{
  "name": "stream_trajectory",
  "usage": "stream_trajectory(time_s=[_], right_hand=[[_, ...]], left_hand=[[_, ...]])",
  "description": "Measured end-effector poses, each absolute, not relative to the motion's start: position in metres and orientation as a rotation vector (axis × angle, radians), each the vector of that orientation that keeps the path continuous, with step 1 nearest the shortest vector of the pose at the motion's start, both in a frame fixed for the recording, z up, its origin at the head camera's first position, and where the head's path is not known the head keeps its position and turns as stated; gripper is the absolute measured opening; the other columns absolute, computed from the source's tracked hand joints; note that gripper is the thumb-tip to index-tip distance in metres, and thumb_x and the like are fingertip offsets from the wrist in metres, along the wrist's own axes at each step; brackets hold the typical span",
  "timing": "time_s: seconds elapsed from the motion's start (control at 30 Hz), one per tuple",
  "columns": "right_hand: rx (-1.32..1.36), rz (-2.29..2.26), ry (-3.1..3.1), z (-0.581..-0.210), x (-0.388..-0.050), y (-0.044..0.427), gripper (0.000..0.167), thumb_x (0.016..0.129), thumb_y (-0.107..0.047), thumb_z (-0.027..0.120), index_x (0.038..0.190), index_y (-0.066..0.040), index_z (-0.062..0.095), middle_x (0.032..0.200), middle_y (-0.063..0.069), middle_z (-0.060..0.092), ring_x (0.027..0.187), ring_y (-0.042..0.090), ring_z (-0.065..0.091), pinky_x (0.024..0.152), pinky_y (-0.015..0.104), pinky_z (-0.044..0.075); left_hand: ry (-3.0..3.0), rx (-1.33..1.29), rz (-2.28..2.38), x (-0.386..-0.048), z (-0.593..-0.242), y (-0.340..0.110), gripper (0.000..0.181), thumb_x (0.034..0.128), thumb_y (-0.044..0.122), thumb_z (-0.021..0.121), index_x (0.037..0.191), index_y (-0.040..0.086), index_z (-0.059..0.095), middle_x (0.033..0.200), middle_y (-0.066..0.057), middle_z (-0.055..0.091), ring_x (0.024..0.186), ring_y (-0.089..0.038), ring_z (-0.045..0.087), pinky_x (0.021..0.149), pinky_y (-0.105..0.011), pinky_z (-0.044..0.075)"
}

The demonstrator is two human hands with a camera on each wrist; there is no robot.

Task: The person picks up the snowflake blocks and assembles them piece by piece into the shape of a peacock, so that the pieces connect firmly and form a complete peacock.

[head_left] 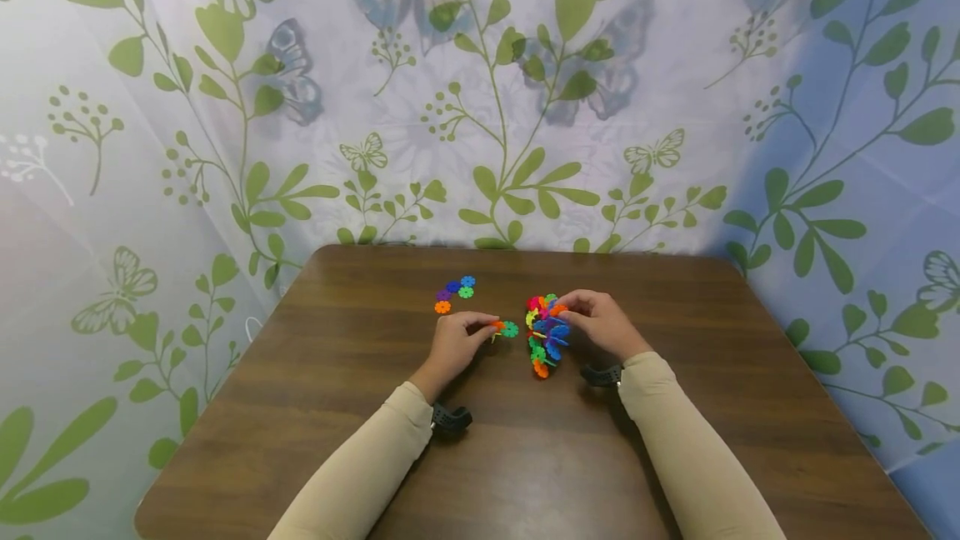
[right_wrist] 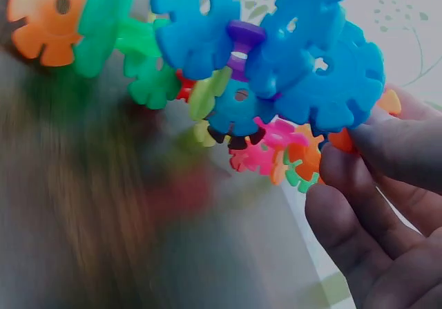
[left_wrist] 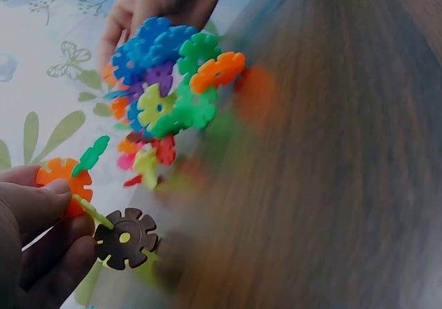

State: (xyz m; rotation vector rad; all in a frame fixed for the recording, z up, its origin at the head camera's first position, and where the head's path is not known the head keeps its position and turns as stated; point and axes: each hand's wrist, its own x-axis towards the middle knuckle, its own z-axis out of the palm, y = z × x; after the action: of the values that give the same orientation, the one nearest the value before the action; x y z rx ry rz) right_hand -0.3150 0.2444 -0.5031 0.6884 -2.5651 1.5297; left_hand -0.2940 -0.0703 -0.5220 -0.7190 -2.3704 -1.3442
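Observation:
My left hand (head_left: 452, 346) pinches the orange disc (left_wrist: 56, 173) of a small chain of notched plastic interlocking discs. A green disc (left_wrist: 91, 155), a yellow disc (left_wrist: 94, 213) and a brown disc (left_wrist: 131, 243) hang on that chain. To its right, my right hand (head_left: 602, 325) holds a large many-coloured cluster of the same discs (head_left: 552, 330) at its right side. In the right wrist view, thumb and fingers pinch an orange piece (right_wrist: 343, 142) next to blue discs (right_wrist: 331, 88). A gap separates the chain from the cluster.
Several loose discs lie farther back on the brown wooden table (head_left: 525, 457), among them an orange disc (head_left: 442, 307), a purple disc (head_left: 443, 296) and a green disc (head_left: 466, 292). A leaf-patterned curtain (head_left: 420, 148) hangs behind the table's far edge.

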Motion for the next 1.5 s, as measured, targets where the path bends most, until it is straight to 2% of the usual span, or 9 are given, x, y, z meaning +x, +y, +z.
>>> stream_trajectory(time_s=[0.27,0.7,1.0,1.13,1.3,1.5], right_hand=[[0.78,1.569,-2.547,-0.495,-0.311,0.228,0.013,0.1,-0.008,0.075,0.112,-0.009,0.077,0.108,0.005,0.073,0.091,0.025,0.069,0.082,0.031,0.059],[0.817,1.589,-2.528,-0.491,-0.304,0.218,0.015,0.1,0.004,0.07,0.115,0.003,0.074,0.108,0.017,0.073,0.088,0.033,0.068,0.078,0.028,0.058],[0.831,1.628,-2.518,-0.493,-0.305,0.216,0.013,0.099,-0.007,0.075,0.111,-0.01,0.078,0.107,0.007,0.074,0.086,0.027,0.069,0.079,0.031,0.06],[0.765,1.677,-2.48,-0.495,-0.304,0.211,0.018,0.098,-0.011,0.078,0.115,-0.007,0.075,0.11,0.007,0.073,0.09,0.027,0.07,0.082,0.031,0.06],[0.545,1.836,-2.448,-0.505,-0.302,0.208,0.025,0.095,-0.017,0.083,0.114,-0.004,0.074,0.111,0.01,0.074,0.096,0.027,0.072,0.087,0.032,0.059],[0.454,1.813,-2.471,-0.513,-0.296,0.205,0.022,0.097,-0.028,0.081,0.107,-0.008,0.08,0.104,0.008,0.076,0.089,0.031,0.072,0.085,0.047,0.059]], left_hand=[[-2.344,-0.741,-1.281,-0.294,-0.522,-0.06,0.016,0.0943,0.009,0.081,0.109,0.004,0.083,0.103,-0.002,0.079,0.089,-0.013,0.074,0.076,-0.027,0.06],[-2.361,-0.74,-1.272,-0.295,-0.525,-0.059,0.015,0.0945,0.012,0.082,0.108,0.004,0.083,0.102,-0.001,0.079,0.092,-0.013,0.074,0.081,-0.03,0.06],[-2.373,-0.724,-1.26,-0.295,-0.524,-0.058,0.016,0.0945,0.011,0.082,0.109,0.005,0.084,0.103,-0.001,0.079,0.094,-0.013,0.074,0.084,-0.031,0.059],[-2.365,-0.724,-1.264,-0.295,-0.524,-0.058,0.015,0.0945,0.011,0.082,0.109,0.005,0.083,0.104,-0.001,0.079,0.095,-0.014,0.075,0.084,-0.031,0.06],[-2.335,-0.706,-1.295,-0.296,-0.526,-0.059,0.016,0.0933,0.009,0.083,0.108,0.004,0.083,0.103,-0.002,0.079,0.094,-0.014,0.075,0.083,-0.032,0.06],[-2.343,-0.678,-1.335,-0.296,-0.528,-0.061,0.017,0.0925,0.007,0.083,0.11,0.004,0.083,0.103,-0.001,0.079,0.095,-0.015,0.075,0.084,-0.033,0.06]])
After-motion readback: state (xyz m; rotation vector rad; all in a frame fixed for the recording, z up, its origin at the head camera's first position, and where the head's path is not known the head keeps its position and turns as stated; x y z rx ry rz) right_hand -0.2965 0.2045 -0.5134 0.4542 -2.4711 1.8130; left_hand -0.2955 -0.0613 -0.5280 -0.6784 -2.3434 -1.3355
